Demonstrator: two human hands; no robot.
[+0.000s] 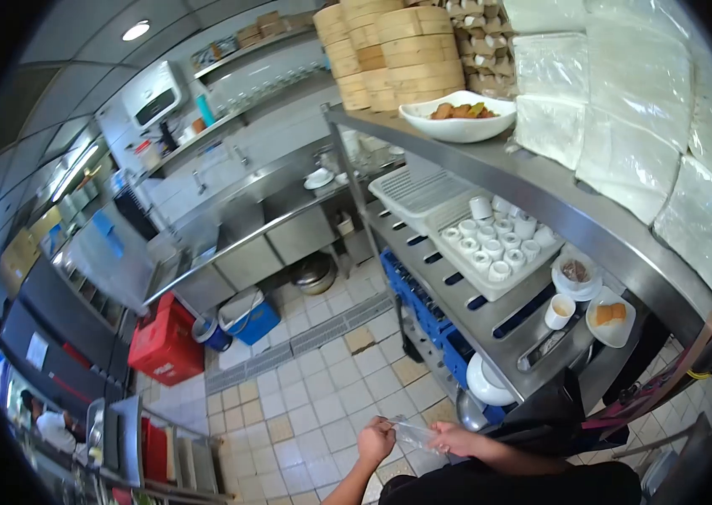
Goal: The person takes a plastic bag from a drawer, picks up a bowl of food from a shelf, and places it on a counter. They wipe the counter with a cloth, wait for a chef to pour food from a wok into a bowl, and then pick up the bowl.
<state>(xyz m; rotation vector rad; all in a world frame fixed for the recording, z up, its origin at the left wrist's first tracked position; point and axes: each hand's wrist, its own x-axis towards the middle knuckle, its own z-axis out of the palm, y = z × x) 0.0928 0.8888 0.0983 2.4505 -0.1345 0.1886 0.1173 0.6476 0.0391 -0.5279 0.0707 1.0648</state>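
Note:
A clear plastic bag stretches between my two hands, low over the tiled floor. My left hand is closed, pinching one edge of it. From the other side my right hand grips it with thumb and fingers together. Just beyond my right arm stands a metal rack. On its middle shelf are a white cup, a plate with orange-brown food pieces and a bowl with something brown.
White basket of small cups on the rack; above it, a white bowl of food, bamboo steamers and plastic-wrapped packs. Across the floor stand a red crate, a blue bin and steel sinks. A person is far left.

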